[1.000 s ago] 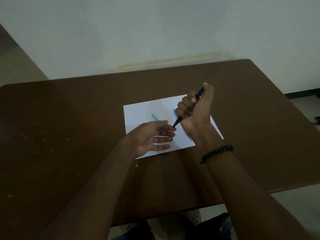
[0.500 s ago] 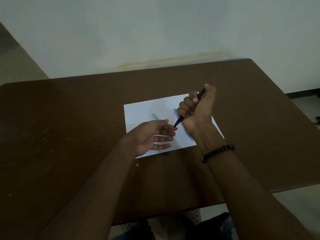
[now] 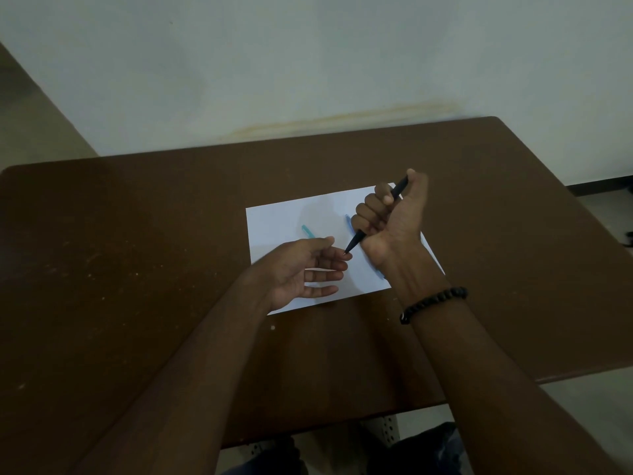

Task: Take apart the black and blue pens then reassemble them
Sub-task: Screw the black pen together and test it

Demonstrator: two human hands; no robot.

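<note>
Here right hand (image 3: 394, 224) fists black pen (image 3: 356, 242).

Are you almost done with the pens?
Not yet. The right hand grips the black pen, tip near the open left hand. Blue pieces and a teal piece lie loose on the paper, so reassembly remains.

Bare forearms, no sleeves; a black beaded bracelet (image 3: 432, 304) around the right wrist.
</note>
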